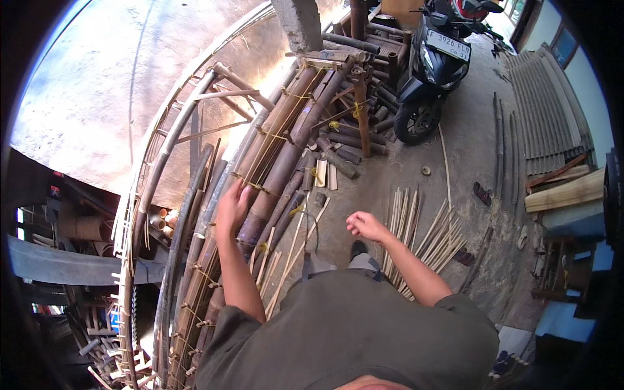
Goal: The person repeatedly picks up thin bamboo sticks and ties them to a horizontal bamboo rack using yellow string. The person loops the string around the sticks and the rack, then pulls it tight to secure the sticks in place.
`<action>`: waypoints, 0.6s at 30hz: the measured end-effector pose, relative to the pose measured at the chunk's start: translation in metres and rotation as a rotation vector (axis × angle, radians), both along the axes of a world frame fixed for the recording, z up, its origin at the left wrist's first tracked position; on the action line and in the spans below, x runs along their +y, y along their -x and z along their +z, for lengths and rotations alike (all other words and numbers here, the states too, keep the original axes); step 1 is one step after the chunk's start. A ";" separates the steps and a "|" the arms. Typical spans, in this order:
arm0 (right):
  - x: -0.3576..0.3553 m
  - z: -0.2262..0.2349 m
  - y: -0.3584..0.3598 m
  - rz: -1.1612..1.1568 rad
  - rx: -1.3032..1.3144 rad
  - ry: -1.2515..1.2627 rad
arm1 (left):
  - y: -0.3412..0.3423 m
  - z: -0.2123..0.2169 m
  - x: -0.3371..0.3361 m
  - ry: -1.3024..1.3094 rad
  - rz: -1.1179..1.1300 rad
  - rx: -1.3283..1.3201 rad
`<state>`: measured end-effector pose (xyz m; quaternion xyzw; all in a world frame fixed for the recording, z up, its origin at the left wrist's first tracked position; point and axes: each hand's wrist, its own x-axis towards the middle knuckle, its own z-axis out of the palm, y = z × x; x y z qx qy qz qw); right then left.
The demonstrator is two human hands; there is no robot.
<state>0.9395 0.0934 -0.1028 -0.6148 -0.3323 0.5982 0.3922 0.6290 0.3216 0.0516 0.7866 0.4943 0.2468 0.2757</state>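
My left hand [232, 207] rests on the thick brown bamboo poles [279, 140] of a lashed bamboo frame, fingers spread over one pole beside a yellow tie. My right hand [366, 225] hangs free above the concrete floor, fingers loosely curled, holding nothing that I can see. Thin split bamboo strips [426, 242] lie in a fan on the floor just right of that hand. Short cut bamboo pieces [325, 173] lie by the frame's foot.
A black scooter [434, 62] is parked at the far end. Long curved dark slats [499, 153] and a stack of corrugated sheets [545, 110] lie to the right, with a wooden plank [564, 192]. A concrete post [298, 25] stands behind the frame. Clutter fills the left side.
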 end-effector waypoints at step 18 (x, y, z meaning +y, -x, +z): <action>0.170 -0.014 -0.171 -0.023 0.091 0.135 | -0.250 -0.064 0.230 0.170 0.151 0.083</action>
